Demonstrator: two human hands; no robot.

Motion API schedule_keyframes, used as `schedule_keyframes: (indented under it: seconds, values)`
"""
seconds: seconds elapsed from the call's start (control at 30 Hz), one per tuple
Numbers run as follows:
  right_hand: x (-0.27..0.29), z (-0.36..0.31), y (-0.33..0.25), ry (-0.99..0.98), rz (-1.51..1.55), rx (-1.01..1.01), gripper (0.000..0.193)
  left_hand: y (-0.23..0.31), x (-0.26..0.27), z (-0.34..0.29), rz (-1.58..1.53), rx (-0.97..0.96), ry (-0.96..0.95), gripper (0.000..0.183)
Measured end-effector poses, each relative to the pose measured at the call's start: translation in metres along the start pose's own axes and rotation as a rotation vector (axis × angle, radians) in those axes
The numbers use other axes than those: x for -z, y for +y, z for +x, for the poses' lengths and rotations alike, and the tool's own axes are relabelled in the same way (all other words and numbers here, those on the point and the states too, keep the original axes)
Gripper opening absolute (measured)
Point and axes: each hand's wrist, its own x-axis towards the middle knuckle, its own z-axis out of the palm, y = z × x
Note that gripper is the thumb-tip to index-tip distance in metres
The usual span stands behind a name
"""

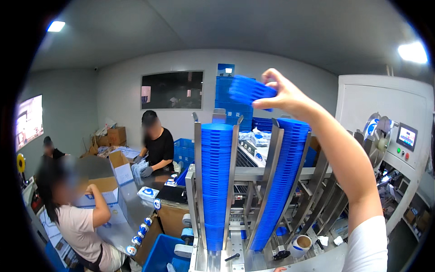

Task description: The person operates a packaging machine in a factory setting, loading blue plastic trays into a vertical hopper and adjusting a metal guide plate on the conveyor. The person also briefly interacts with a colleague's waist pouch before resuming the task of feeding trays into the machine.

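Note:
My right hand (283,93) is raised high at the upper middle, its thumb and fingers closed on a short stack of blue plastic lids (251,90), slightly blurred. The held stack is tilted, in the air above two tall columns. Below it on the left stands one tall stack of blue lids (216,181) between metal guide rails. To its right, another tall stack of blue lids (281,181) leans in its own rails. Only a sliver of skin, apparently my left hand (280,269), shows at the lower edge; its fingers are mostly hidden.
A machine control panel (407,137) stands at the right. Behind the rails is a conveyor with white packs (259,138). A blue bin (167,254) sits at the lower left. Co-workers handle packs and cartons (121,167) at a table on the left. A cardboard-cored roll (301,243) lies near the machine base.

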Motion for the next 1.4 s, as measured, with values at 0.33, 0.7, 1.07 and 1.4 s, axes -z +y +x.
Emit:
schedule_keyframes:
  seconds: [0.33, 0.7, 1.07, 1.4]
  values:
    - [-0.081, 0.032, -0.030, -0.237, -0.356, -0.130, 0.077, -0.035, 0.005, 0.015, -0.090, -0.159, -0.123, 0.051]
    - [-0.080, 0.045, -0.014, -0.096, -0.184, -0.065, 0.057, -0.007, 0.008, 0.008, 0.200, -0.101, 0.004, 0.048]
    - [-0.088, 0.041, -0.015, -0.024, -0.237, -0.020, 0.054, 0.010, 0.010, 0.000, 0.108, -0.161, 0.033, 0.044]
    - [-0.093, 0.037, -0.012, 0.066, -0.079, -0.093, 0.054, -0.005, 0.011, 0.004, 0.012, -0.112, -0.040, 0.043]
